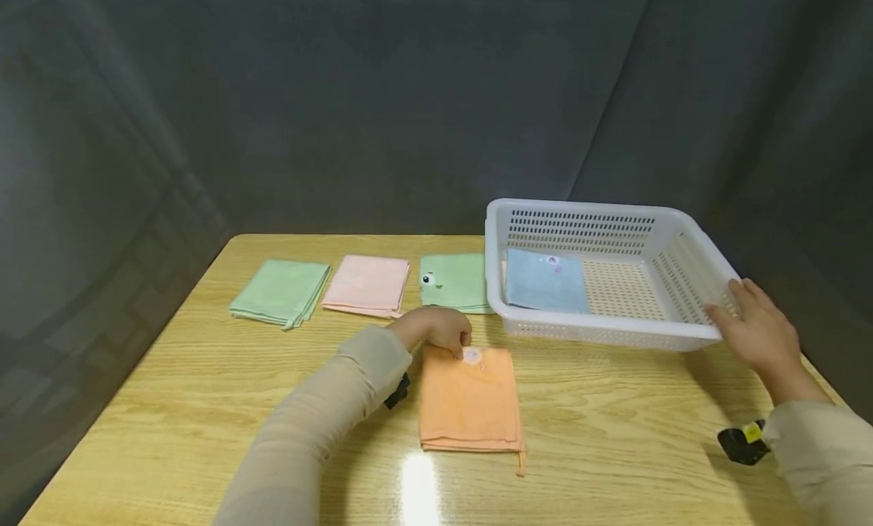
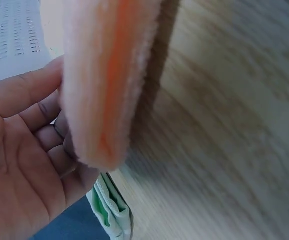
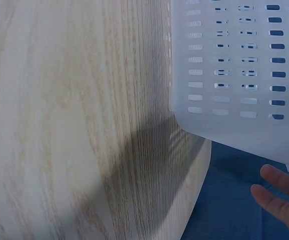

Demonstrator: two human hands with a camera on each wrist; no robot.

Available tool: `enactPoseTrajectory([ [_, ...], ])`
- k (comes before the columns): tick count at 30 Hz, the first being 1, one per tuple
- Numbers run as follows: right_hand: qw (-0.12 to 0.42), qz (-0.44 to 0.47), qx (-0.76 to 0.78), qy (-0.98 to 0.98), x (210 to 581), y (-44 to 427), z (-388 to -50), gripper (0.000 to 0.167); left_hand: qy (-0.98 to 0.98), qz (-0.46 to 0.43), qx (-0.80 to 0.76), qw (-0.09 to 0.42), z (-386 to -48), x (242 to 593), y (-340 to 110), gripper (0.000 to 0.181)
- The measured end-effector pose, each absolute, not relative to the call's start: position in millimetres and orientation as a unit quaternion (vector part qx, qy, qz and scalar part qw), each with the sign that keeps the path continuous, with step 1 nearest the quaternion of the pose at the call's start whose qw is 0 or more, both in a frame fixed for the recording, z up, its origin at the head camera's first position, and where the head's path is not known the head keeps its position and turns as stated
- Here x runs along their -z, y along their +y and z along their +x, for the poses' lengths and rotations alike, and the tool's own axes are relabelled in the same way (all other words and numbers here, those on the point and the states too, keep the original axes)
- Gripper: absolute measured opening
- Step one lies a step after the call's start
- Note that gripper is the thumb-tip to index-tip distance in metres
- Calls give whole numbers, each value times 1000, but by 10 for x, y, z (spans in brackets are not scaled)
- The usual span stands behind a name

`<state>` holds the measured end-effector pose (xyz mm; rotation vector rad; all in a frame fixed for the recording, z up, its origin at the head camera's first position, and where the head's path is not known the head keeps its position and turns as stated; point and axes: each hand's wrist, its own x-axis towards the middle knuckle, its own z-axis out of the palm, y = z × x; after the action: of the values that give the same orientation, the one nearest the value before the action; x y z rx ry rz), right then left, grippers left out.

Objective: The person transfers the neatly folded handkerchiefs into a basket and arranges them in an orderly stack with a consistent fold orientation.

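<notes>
Orange folded towel: on the bench, in front of the basket, its hanging loop at the near right corner; the far edge is partly covered by fingers.
Left hand: thumb and curled fingers pinch that far edge; the fingertips are lost behind the cloth.
Right hand: grips the right rim of the white plastic basket; only a few fingers enter the right wrist view.
Blue towel: inside the basket, at its left end.
Green towel with an eye: right end hidden behind the basket.
Pink towel and plain green towel: fully visible, farther left.
Black wrist device: by the right cuff; its left twin is mostly behind the sleeve.
Left wrist view alone: the orange towel's thick layered fold, close and blurred.
Right wrist view alone: slotted basket wall from outside, beside the bench edge.
Bench: yellowish wood grain, glare near the front.
Room: dark fabric curtain behind and at both sides.
</notes>
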<state>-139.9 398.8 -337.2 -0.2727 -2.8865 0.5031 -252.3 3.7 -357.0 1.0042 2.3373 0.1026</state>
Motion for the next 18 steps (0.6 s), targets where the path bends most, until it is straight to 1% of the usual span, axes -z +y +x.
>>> enactPoseTrajectory([
  [4, 103, -92, -170, -976, 3377, 3983, -1398, 64, 868, 392, -51, 300, -2588, 3635, 30, 11],
  [8, 107, -88, -170, -976, 3378, 3984, -1386, 64, 852, 430, -70, 291, -2652, 3709, 1, 14],
  [13, 109, -88, -171, -975, 3374, 3977, -1376, 63, 853, 431, -100, 279, -2609, 3690, -39, 13],
  [18, 115, -85, -172, -975, 3382, 3966, -1374, 63, 849, 448, -120, 254, -2561, 3673, -94, 14],
])
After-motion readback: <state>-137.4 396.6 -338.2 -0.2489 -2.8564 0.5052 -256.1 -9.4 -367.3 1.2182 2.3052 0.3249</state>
